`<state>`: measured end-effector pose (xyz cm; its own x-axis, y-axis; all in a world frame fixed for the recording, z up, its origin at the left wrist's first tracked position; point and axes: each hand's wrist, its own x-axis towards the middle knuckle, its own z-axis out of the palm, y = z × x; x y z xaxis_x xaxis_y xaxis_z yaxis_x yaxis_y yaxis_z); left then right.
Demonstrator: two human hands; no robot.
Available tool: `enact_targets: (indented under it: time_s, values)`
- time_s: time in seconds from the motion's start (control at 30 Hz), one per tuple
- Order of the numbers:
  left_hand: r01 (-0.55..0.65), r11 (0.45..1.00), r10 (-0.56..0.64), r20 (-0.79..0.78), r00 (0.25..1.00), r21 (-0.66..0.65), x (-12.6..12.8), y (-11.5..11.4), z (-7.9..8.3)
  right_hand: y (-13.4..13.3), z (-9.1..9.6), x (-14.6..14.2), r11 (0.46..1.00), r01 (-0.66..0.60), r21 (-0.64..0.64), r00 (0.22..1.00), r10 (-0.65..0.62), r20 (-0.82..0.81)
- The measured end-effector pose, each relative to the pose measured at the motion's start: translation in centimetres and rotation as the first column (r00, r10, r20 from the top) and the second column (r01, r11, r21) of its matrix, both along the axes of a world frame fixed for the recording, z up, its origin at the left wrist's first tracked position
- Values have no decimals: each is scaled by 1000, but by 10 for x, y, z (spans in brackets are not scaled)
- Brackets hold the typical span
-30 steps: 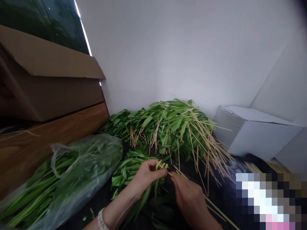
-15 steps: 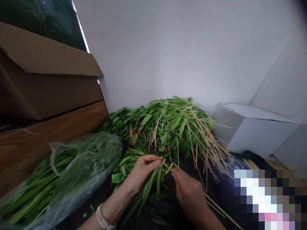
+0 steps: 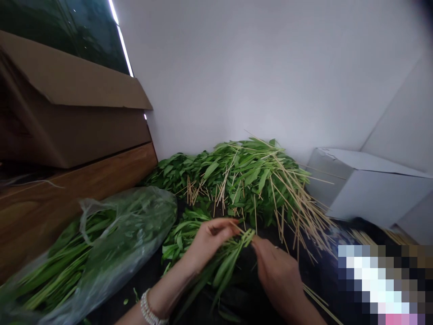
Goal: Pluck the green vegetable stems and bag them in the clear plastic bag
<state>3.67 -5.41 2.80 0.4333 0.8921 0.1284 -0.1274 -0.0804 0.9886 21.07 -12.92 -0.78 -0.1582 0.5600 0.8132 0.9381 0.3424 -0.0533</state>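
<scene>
Near the bottom middle, my left hand (image 3: 213, 239) has its thumb and fingers pinched at one end of a thin bamboo stick (image 3: 239, 227). My right hand (image 3: 277, 266) is closed at the other end, partly hiding what lies in its fingers. Between the hands, pale green stems (image 3: 248, 237) gather on the stick, close to my right fingertips. Long leaves (image 3: 226, 270) from those stems hang below and to the left. A small heap of loose leafy greens (image 3: 179, 234) lies beside my left wrist.
Beyond my hands, a large pile of greens with many sticks (image 3: 257, 171) rests against the white wall (image 3: 257, 67). A clear plastic bag of greens (image 3: 135, 234) lies left, below a cardboard box (image 3: 98, 131). A white box (image 3: 379, 189) stands right; loose sticks (image 3: 321, 300) lie nearer.
The pale stems have shifted along the stick towards my right hand, away from my left fingers. The whole view has moved slightly.
</scene>
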Motion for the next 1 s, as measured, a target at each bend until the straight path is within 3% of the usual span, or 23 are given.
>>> enact_targets:
  time_s: [0.1,0.2,0.3,0.4,0.5,0.67,0.73,0.8,0.9,1.0]
  values:
    - [-173,979,183,-102,978,104,-15,10,14,1,6,12,991,122,58,993,-122,-1]
    - [-215,952,261,-214,941,219,-22,19,13,1,8,20,975,211,63,977,-212,9]
    - [-107,895,299,-405,864,433,-23,23,2,1,7,21,974,219,54,975,-221,26]
    - [69,791,405,-605,686,608,-25,23,-7,2,6,19,982,182,56,983,-184,25]
    - [192,747,456,-700,549,637,-26,21,-10,2,4,16,985,163,47,986,-165,34]
    - [315,718,476,-768,429,621,-24,18,-7,2,-1,16,989,143,29,989,-144,37]
    - [283,713,492,-745,451,642,-23,18,-4,2,-2,15,991,131,25,991,-131,33]
    - [186,703,500,-663,557,687,-24,17,-1,2,-2,14,992,122,11,992,-123,28]
    - [-93,667,542,-396,741,739,-26,15,6,1,-1,11,995,97,-5,995,-97,17]
    - [-332,648,566,-143,812,686,-27,11,13,1,1,9,997,70,-19,997,-70,25]
